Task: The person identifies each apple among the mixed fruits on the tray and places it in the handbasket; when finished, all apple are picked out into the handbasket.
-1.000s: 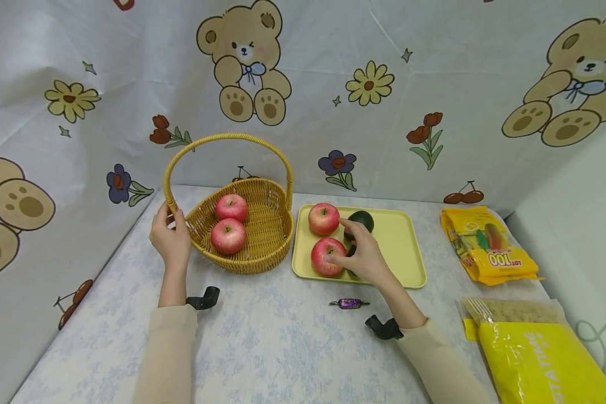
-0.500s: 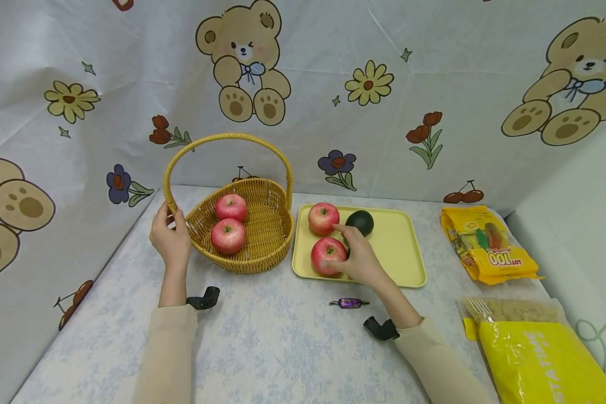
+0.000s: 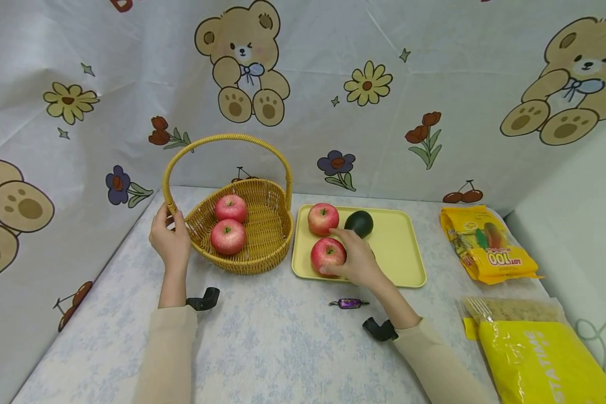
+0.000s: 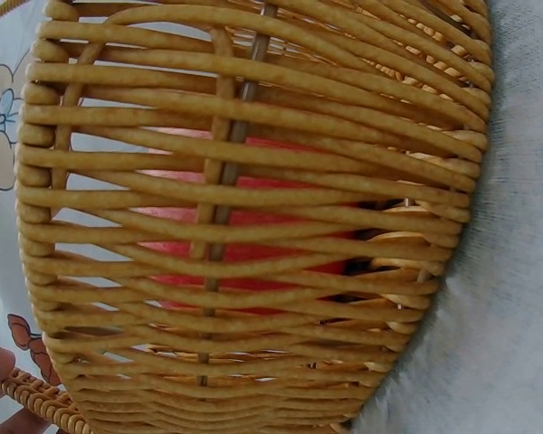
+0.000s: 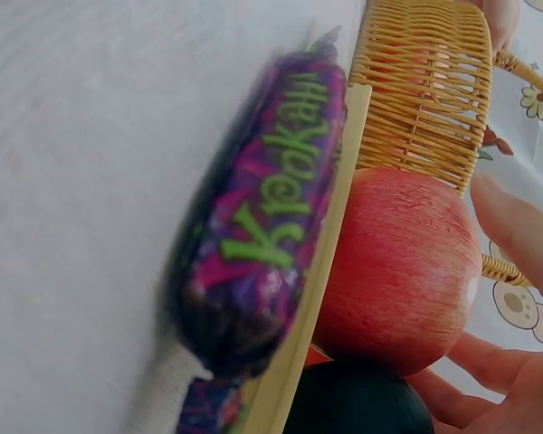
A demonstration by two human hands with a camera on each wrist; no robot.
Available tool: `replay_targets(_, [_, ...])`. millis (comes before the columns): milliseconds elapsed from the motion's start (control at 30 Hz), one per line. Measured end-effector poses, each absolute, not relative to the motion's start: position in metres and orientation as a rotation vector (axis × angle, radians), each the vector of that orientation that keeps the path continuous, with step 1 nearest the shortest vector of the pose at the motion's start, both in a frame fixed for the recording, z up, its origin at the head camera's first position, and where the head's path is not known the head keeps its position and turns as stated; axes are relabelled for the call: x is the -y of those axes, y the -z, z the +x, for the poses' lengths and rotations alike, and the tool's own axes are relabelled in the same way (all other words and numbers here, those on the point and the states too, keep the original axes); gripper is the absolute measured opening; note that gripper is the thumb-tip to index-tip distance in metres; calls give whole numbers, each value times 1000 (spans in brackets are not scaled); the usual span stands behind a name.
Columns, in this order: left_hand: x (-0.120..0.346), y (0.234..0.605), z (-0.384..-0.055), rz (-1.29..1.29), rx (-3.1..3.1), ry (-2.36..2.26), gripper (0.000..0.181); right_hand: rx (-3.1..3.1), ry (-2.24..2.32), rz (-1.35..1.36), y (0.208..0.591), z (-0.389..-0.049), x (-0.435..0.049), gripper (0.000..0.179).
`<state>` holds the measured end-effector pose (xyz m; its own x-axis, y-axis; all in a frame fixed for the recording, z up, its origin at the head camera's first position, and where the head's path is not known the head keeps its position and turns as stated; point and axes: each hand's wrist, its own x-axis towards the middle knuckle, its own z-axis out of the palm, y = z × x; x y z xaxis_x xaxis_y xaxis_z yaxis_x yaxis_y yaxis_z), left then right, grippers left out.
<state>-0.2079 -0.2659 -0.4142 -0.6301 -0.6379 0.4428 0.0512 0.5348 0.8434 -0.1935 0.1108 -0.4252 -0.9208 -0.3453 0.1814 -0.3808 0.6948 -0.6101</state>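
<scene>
A yellow wicker basket (image 3: 262, 235) holds two red apples (image 3: 228, 236). My left hand (image 3: 170, 238) grips the foot of its tall handle (image 3: 227, 136); the left wrist view looks at the woven side (image 4: 253, 194), with red showing through. To the right lies a pale yellow tray (image 3: 401, 247) with two more apples. Around the nearer apple (image 3: 328, 255) my right hand (image 3: 358, 259) has its thumb and fingers, on opposite sides in the right wrist view (image 5: 403, 271). The farther apple (image 3: 323, 219) sits just behind, beside a smooth dark green avocado-like fruit (image 3: 359, 223). My hand mostly hides another dark green thing.
A purple wrapped candy (image 3: 350, 303) lies in front of the tray. On the right are an orange-yellow packet (image 3: 492, 247) and a large yellow bag (image 3: 540, 353). A printed bear cloth (image 3: 303, 84) hangs behind the table.
My right hand has shifted left and slightly toward me, closing in around the nearer apple and uncovering the avocado-like fruit. The left hand and basket stay put.
</scene>
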Motion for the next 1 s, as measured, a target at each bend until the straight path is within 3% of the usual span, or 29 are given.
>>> replay_targets(1000, [266, 413, -207, 460, 1996, 1141, 34, 2918, -814, 614, 428, -192, -108, 82])
